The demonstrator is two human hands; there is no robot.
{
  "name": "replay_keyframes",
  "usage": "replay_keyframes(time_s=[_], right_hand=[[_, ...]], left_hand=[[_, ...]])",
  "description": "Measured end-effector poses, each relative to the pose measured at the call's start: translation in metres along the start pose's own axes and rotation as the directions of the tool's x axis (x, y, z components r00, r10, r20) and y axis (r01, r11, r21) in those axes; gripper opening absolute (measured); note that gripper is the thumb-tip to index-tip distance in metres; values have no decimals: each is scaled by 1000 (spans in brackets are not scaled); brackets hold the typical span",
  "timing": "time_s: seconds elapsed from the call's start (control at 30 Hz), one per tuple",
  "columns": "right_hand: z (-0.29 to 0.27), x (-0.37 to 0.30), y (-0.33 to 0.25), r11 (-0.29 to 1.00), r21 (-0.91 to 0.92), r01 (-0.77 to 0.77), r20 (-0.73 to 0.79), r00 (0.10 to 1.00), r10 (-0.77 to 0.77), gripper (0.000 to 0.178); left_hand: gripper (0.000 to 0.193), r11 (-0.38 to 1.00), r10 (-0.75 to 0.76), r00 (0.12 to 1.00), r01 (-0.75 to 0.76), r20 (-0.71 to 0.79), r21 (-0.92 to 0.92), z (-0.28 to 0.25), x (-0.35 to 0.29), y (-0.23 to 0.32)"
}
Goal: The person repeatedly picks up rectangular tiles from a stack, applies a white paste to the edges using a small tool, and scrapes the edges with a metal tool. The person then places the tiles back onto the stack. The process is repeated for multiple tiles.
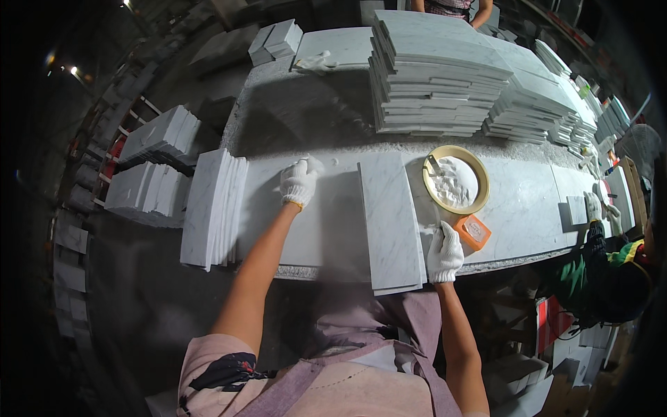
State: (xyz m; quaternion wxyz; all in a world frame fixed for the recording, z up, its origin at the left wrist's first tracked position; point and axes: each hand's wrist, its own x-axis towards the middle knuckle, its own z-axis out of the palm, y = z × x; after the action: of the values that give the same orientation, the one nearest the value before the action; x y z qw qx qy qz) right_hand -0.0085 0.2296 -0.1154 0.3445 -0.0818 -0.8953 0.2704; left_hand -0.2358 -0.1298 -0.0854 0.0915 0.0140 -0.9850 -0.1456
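Observation:
My left hand (300, 182), in a white knit glove, is closed over the pale stone work surface (326, 236); whatever it may hold is hidden. My right hand (445, 257), gloved too, has its fingers pressed together beside the right edge of a grey-veined marble tile (389, 215). Anything in those fingers is too unclear to name. That tile lies over at least one other and juts past the front edge. Just right of my right hand sits an orange box (474, 233). Behind it, a yellow-rimmed bowl (485, 182) holds white powder (455, 184) and a small flat tool (434, 165).
Several marble tiles (208, 208) stand on edge at the left. High tile stacks (438, 76) rise at the back. A loose glove (316, 62) lies at the far left. At the right, a co-worker's gloved hand (593, 207) is by a small tile (577, 210); another person (451, 8) stands behind.

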Motion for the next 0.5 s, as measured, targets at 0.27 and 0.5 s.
replay_keyframes(time_s=[0.27,0.5], right_hand=[[-3,-10,6,999,38,-27,-10,1000,28,22],[-16,-41,6,716,600,-357,89,919,383,24]], left_hand=[[40,700,-2,996,62,85,-711,-26,-74,-5],[9,37,50,992,114,115,-993,-67,-213,74]])
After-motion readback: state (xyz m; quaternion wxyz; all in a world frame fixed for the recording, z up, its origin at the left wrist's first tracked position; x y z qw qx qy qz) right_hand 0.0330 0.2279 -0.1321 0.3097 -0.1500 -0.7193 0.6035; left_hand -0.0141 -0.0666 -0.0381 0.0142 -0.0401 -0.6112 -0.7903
